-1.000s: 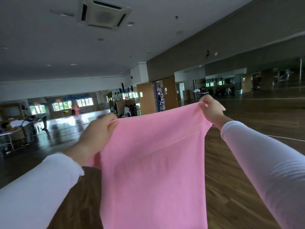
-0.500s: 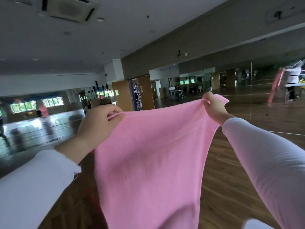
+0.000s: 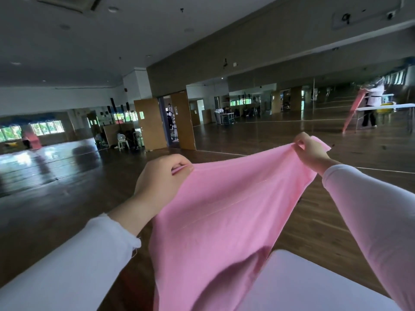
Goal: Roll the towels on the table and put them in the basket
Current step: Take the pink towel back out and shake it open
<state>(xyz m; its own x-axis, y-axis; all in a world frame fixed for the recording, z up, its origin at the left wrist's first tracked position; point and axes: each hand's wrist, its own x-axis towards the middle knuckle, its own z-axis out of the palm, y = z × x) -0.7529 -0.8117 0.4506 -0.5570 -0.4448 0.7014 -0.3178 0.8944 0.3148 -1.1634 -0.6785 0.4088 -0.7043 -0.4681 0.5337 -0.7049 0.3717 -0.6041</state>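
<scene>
Pink towel (image 3: 220, 221) was held up in the air in front of the person, stretched between both hands and sagging a little along its top edge. Its lower part hung down past the bottom of the view, partly in front of the corner of a white table (image 3: 303, 286).

Left hand (image 3: 157, 185): fingers (image 3: 182, 167) curled tight, thumb and forefinger pinching the near top corner, cloth bunched in the grip.

Right hand (image 3: 311, 151): fingertips (image 3: 298, 140) closed in a pinch on the far top corner, a small flap of cloth poking out beyond them.

Both arms were in white sleeves (image 3: 370, 212). Dark wooden floor (image 3: 67, 198) lay below, with a wooden door (image 3: 149, 124) at the far wall
</scene>
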